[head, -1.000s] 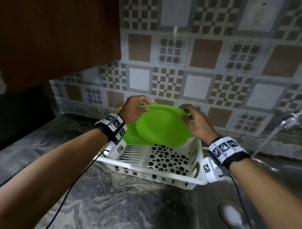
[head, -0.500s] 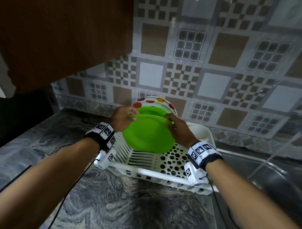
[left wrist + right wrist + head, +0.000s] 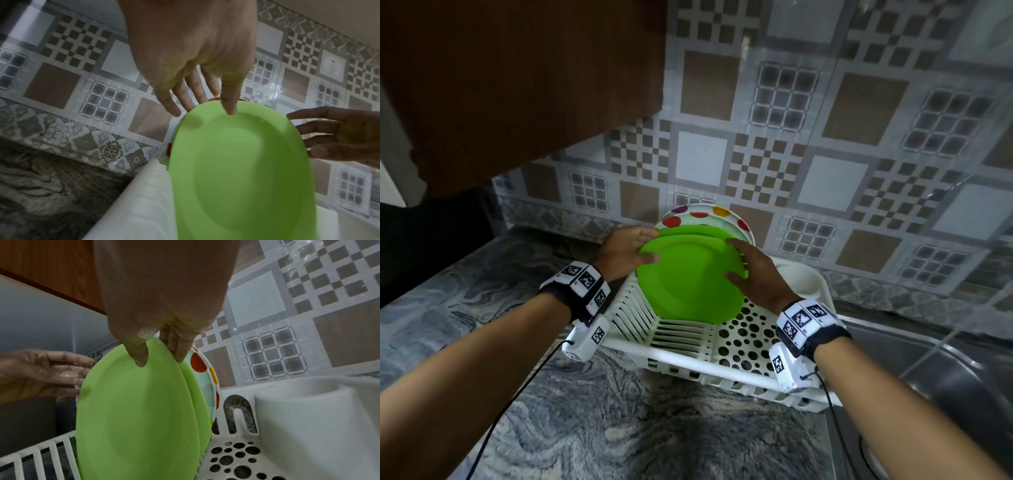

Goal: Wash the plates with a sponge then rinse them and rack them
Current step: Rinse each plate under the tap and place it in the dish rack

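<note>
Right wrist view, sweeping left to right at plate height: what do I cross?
left hand → front green plate → second green plate → spotted plate → white cutlery cup

Straight fingers (image 3: 230,97) of the left hand (image 3: 191,48) touch the green plate (image 3: 236,170) at its rim; the right hand (image 3: 339,134) flanks it.
</note>
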Demonstrator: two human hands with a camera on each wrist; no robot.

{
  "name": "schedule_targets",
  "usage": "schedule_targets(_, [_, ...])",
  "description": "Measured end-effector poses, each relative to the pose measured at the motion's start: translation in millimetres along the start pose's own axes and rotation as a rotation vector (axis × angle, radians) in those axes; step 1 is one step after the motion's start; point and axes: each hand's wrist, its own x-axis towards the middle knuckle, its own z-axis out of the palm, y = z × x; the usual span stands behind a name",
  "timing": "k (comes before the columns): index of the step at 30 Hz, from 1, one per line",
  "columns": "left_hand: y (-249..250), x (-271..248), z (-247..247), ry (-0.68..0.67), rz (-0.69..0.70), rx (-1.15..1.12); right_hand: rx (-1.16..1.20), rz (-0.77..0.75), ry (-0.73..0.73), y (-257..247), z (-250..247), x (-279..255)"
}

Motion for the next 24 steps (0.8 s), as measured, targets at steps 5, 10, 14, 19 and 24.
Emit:
schedule_targets(5, [5.9, -2.4, 3.0, 0.021, -0.014, 0.02, 0.023, 0.029, 0.003, 6.0, -5.1, -4.9])
schedule_targets(10, [5.9, -6.6, 3.4, 0.086, 0.038, 0.191, 0.023, 0.075, -0.01, 13.7, -9.3, -16.1])
schedule_targets(14, [20.8, -13.2, 14.1, 0.21, 0.11, 0.234, 0.071, 0.109, 0.038, 20.2, -20.9, -31.1])
schedule_targets(19, [74.2, -29.7, 67.6, 0.119, 0.126, 0.078, 0.098, 0.182, 0.107, 22.9, -51.1, -56.3])
schedule_targets(24, [118.1, -81.2, 160.7, 0.001, 0.018, -0.113, 0.109, 0.251, 0.141, 54.7, -98.7, -99.6])
